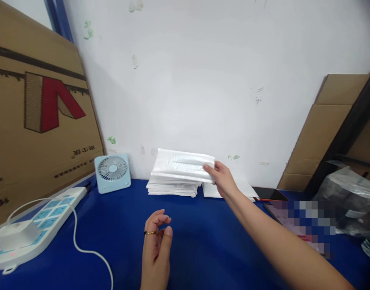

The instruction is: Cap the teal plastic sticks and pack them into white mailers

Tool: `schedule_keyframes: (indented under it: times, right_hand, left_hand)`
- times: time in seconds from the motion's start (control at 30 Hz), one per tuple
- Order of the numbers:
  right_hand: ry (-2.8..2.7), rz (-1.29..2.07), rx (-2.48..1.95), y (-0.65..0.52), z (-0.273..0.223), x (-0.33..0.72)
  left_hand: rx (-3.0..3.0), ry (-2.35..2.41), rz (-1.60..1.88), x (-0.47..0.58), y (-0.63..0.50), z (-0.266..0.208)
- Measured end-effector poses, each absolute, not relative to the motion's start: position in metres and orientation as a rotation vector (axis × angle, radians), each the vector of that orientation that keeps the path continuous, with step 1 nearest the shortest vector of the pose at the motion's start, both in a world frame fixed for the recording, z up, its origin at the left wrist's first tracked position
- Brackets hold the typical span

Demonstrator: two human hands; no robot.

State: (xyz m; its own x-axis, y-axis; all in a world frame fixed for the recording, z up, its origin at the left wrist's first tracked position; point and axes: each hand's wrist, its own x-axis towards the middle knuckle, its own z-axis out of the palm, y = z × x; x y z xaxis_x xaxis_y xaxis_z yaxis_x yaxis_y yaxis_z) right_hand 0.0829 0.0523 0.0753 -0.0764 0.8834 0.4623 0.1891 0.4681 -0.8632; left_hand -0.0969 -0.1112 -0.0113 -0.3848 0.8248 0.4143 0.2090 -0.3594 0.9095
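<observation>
My right hand (223,177) pinches the right end of a white bubble mailer (185,163), thumb on top. The mailer is tilted above a stack of similar white mailers (173,188), and I cannot tell whether it still touches them. Beside the stack, partly behind my right wrist, lies another small pile of white mailers (244,189). Nearer to me, over the blue table (203,241), my left hand (157,241) is empty. Its fingers are loosely curled, the thumb apart from them, and a ring is on one finger.
A light blue fan (113,173) stands by the wall at left, near a white power strip (56,219) with a cable. A large cardboard box (36,108) rises behind them. On the right are a dark phone (271,194), a partly blurred-out device (294,225) and a plastic bag (345,197).
</observation>
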Motion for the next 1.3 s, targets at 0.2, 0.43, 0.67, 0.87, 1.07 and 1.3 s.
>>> schedule_keyframes:
  times: [0.2, 0.43, 0.67, 0.87, 1.07, 1.3]
  right_hand:
    - [-1.620, 0.624, -1.472, 0.137, 0.052, 0.042]
    - [-1.962, 0.141, -1.530, 0.139, 0.051, 0.114]
    - [-2.723, -0.238, -1.629, 0.107, 0.014, 0.208]
    - [-2.657, -0.387, -1.686, 0.095, 0.010, 0.208]
    - [-2.610, -0.444, -1.686, 0.071, 0.023, 0.217]
    - [-2.612, -0.556, -1.681, 0.061, 0.020, 0.219]
  left_hand:
    - [1.413, 1.425, 1.756, -0.099, -0.110, -0.015]
    - [1.439, 1.457, 1.690, -0.096, -0.109, -0.014]
    - [1.488, 1.427, 1.636, -0.089, -0.105, -0.014]
    - [1.642, 1.476, 1.494, -0.086, -0.101, -0.014]
    - [1.996, 1.541, 1.221, -0.063, -0.098, 0.006]
    - [2.239, 1.471, 0.954, -0.026, -0.089, 0.031]
